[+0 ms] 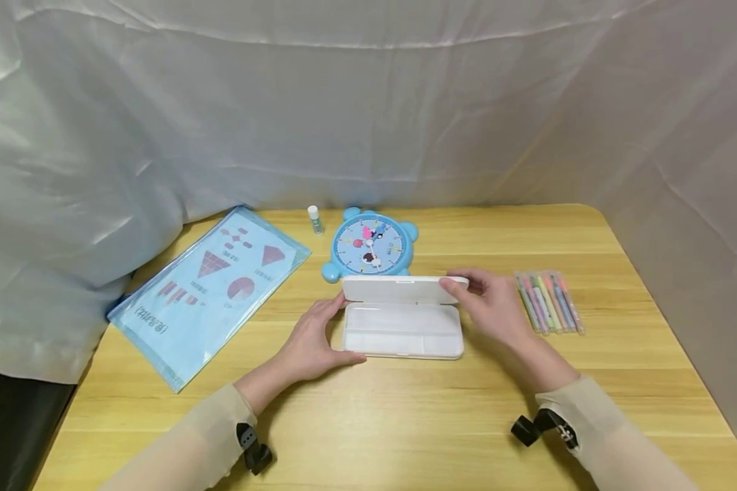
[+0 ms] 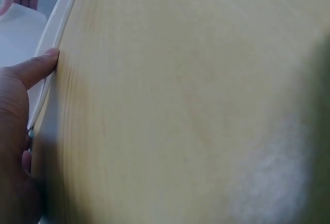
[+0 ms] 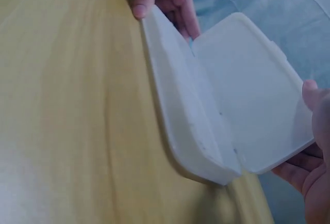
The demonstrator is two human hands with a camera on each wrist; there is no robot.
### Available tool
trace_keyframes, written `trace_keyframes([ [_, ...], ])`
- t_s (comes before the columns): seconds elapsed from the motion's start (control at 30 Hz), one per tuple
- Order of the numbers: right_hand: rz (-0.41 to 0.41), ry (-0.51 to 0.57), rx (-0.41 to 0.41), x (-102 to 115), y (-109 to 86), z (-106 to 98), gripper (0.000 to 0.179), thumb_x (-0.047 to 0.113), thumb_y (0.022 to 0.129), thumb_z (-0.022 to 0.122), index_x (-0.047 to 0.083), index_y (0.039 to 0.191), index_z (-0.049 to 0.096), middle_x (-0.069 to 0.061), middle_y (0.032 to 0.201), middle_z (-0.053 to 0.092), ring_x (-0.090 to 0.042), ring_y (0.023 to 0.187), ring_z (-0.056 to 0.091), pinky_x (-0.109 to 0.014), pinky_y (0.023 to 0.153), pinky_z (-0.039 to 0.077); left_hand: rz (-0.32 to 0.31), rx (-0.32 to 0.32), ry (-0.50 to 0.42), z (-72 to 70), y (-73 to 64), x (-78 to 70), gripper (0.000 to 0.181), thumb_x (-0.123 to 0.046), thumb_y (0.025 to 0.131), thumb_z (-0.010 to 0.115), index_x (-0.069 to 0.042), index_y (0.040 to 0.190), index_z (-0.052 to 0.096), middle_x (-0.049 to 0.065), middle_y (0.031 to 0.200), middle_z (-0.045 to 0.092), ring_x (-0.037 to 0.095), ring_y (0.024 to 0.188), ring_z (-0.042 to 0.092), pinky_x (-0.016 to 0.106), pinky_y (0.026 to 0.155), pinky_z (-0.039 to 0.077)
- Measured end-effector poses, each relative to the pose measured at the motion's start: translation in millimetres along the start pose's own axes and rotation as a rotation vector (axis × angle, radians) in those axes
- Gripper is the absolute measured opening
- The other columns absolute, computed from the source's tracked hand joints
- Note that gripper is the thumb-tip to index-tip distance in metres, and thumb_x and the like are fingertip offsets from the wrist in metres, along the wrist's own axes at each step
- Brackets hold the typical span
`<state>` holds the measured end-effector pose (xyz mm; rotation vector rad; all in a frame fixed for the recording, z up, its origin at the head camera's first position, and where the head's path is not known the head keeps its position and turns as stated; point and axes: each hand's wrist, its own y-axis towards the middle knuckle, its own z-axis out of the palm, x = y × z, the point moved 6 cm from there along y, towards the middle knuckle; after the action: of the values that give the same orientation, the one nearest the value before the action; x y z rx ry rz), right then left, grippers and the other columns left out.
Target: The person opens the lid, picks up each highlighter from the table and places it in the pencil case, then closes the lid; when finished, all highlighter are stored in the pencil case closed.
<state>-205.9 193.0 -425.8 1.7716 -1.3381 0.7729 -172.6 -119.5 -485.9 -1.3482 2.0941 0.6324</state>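
Note:
A white plastic pencil case lies on the table with its lid raised along the far side. Inside it, low dividers part the tray into compartments, and nothing lies in them. My left hand grips the left end of the case, thumb on the front edge and fingers round the back corner. At the lid's right end, my right hand pinches it, thumb on the inner face and fingers behind. The right wrist view shows the lid tilted back from the hinge.
Just behind the case lies a blue toy clock, with a glue stick upright beside it. A blue document folder lies on the left. Right of my right hand is a clear pack of coloured pens. Grey cloth hangs behind the table.

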Motion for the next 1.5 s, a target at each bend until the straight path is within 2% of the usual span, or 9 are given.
trace_keyframes([
  [0.13,-0.076,-0.009,-0.029,5.7,5.9,-3.4,0.030,0.023,0.101,0.076,-0.003,0.118,0.077,-0.015,0.110,0.078,-0.028,0.094,0.076,-0.017,0.075,0.054,0.006,-0.003,-0.007,-1.9,-1.9,-0.6,0.128,-0.052,0.069,0.099,-0.008,0.167,0.030,0.001,0.154,0.056,0.025,0.142,0.047,0.053,0.116,0.035],
  [0.23,-0.114,-0.011,-0.049,9.1,9.4,-4.8,0.025,0.015,0.100,0.076,-0.005,0.114,0.078,-0.017,0.109,0.078,-0.030,0.096,0.075,-0.015,0.078,0.053,0.006,-0.004,-0.012,-2.9,-2.6,-0.9,0.129,-0.051,0.069,0.099,-0.009,0.168,0.028,0.000,0.155,0.055,0.025,0.142,0.047,0.052,0.116,0.035],
  [0.53,-0.148,-0.048,-0.058,10.5,13.4,-4.9,0.016,0.009,0.100,0.075,-0.004,0.108,0.079,-0.015,0.099,0.079,-0.023,0.081,0.071,-0.015,0.070,0.052,0.016,0.001,-0.005,-2.0,-2.0,0.2,0.129,-0.053,0.069,0.098,-0.015,0.169,0.026,-0.006,0.153,0.056,0.022,0.141,0.047,0.050,0.117,0.034],
  [0.7,-0.141,-0.062,-0.060,8.2,15.6,-6.2,0.016,0.010,0.101,0.073,-0.004,0.104,0.079,-0.015,0.095,0.078,-0.027,0.073,0.067,-0.017,0.064,0.049,0.028,0.009,-0.013,-0.5,1.0,-0.5,0.131,-0.052,0.070,0.098,-0.014,0.170,0.023,-0.008,0.151,0.057,0.021,0.142,0.046,0.049,0.118,0.033],
  [0.87,-0.129,-0.071,-0.064,6.4,17.2,-7.7,0.015,0.011,0.102,0.072,-0.003,0.102,0.079,-0.013,0.093,0.078,-0.022,0.069,0.062,-0.019,0.061,0.047,0.029,0.026,-0.025,0.6,3.6,-2.8,0.133,-0.050,0.071,0.099,-0.012,0.170,0.020,-0.006,0.150,0.058,0.022,0.142,0.045,0.048,0.119,0.031],
  [1.07,-0.129,-0.062,-0.060,5.8,18.9,-7.9,0.014,0.009,0.102,0.072,-0.002,0.102,0.079,-0.012,0.090,0.077,-0.017,0.065,0.056,-0.021,0.058,0.044,0.031,-0.008,-0.002,-1.8,-0.4,-8.0,0.133,-0.051,0.071,0.098,-0.027,0.172,0.016,-0.008,0.155,0.055,0.026,0.144,0.047,0.051,0.117,0.035],
  [1.17,-0.128,-0.055,-0.046,4.6,19.9,-7.3,0.014,0.009,0.102,0.071,-0.002,0.102,0.079,-0.012,0.091,0.077,-0.020,0.067,0.058,-0.021,0.059,0.045,0.019,-0.039,0.025,-3.7,-4.7,-11.9,0.124,-0.051,0.071,0.098,-0.027,0.170,0.027,-0.003,0.157,0.054,0.027,0.144,0.049,0.051,0.115,0.038],
  [1.33,-0.112,-0.046,-0.018,2.7,20.6,-7.5,0.017,0.011,0.104,0.069,-0.004,0.105,0.078,-0.015,0.095,0.077,-0.029,0.074,0.064,-0.020,0.062,0.048,-0.039,-0.049,0.070,-4.3,-7.7,-13.1,0.104,-0.054,0.071,0.097,-0.012,0.156,0.052,0.011,0.154,0.057,0.031,0.140,0.054,0.048,0.113,0.042],
  [1.5,-0.117,-0.049,-0.006,2.4,20.3,-7.4,0.018,0.012,0.104,0.069,-0.003,0.105,0.078,-0.013,0.093,0.077,-0.023,0.071,0.061,-0.021,0.061,0.047,-0.007,-0.019,0.123,-4.6,-6.6,-14.4,0.104,-0.057,0.074,0.094,-0.013,0.157,0.050,0.008,0.159,0.051,0.030,0.144,0.048,0.049,0.115,0.040],
])
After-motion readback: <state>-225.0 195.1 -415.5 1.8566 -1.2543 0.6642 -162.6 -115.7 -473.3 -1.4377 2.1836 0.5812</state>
